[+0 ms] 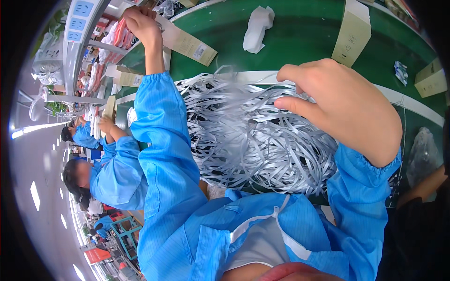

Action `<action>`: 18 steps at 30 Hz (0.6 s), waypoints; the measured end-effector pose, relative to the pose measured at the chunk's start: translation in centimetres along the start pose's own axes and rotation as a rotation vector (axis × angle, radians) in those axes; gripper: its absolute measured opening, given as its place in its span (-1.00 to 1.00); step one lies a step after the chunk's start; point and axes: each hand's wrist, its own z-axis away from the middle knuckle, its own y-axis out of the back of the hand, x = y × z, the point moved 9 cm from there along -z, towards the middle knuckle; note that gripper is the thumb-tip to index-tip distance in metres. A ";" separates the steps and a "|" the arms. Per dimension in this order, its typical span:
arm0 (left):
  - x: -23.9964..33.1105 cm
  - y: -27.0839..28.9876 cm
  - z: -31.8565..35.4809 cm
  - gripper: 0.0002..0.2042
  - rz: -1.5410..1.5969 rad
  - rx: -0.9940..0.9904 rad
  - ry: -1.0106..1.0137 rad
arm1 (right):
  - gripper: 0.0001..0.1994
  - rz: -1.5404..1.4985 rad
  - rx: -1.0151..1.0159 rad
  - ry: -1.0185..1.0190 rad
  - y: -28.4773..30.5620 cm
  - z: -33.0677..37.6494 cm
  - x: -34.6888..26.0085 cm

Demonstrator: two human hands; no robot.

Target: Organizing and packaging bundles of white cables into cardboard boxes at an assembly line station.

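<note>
White strips [253,136] lie heaped just under the right hand [344,107], its fingers [293,104] half-curled and pinching nothing visible, while the left hand [142,24], far off, grips a flat carton [187,43].

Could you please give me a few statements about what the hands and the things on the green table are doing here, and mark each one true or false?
1. The left hand is raised at a long flat cardboard box. True.
2. The right hand is over the pile of grey-white strips. True.
3. The table surface is red. False: it is green.
4. The person's sleeves are yellow. False: they are blue.
5. A crumpled white bag lies beyond the strips. True.
</note>
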 end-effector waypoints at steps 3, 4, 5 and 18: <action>0.4 -1.3 0.9 -0.69 -0.418 -0.146 -0.154 | -0.67 0.005 -0.017 -0.015 0.1 0.2 -0.1; 1.0 -2.3 2.0 -0.69 -0.513 -0.133 -0.218 | -0.67 0.008 -0.027 -0.025 0.1 0.3 -0.1; 1.7 -3.4 3.3 -0.68 -0.606 -0.119 -0.283 | -0.67 0.003 -0.023 -0.032 0.2 0.4 -0.2; -1.8 -2.4 5.2 -0.75 -1.284 -0.218 -0.264 | -0.65 -0.016 -0.049 -0.059 0.0 1.0 -0.7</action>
